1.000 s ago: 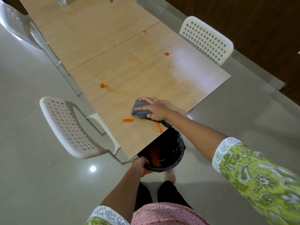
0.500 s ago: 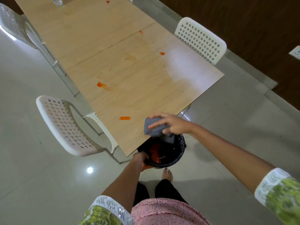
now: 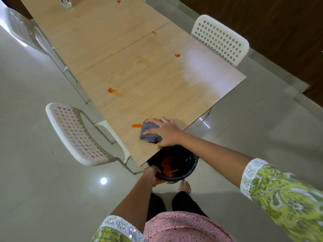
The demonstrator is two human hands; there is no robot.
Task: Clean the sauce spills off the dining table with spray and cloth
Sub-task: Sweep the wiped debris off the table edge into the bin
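Observation:
My right hand (image 3: 166, 132) presses a folded grey cloth (image 3: 148, 132) flat on the wooden dining table (image 3: 157, 84), close to its near corner. An orange sauce spill (image 3: 136, 126) lies just left of the cloth, touching its edge. Further spills sit at mid-left (image 3: 111, 90), right of centre (image 3: 177, 55), on the table seam (image 3: 154, 32) and far back (image 3: 119, 1). My left hand (image 3: 152, 175) grips the rim of a black bin (image 3: 192, 165) held just under the table's near edge, with orange residue inside. A spray bottle (image 3: 65, 2) stands at the far end, mostly cut off.
A white perforated chair (image 3: 75, 135) stands at the table's left side, another (image 3: 220, 39) at the right, a third (image 3: 19, 27) far left. The floor is pale tile. My bare foot (image 3: 185, 186) is beneath the bin.
My right hand swept the cloth off the table edge over the bin, then came back onto the table beside the near spill. The red streak by the edge is gone.

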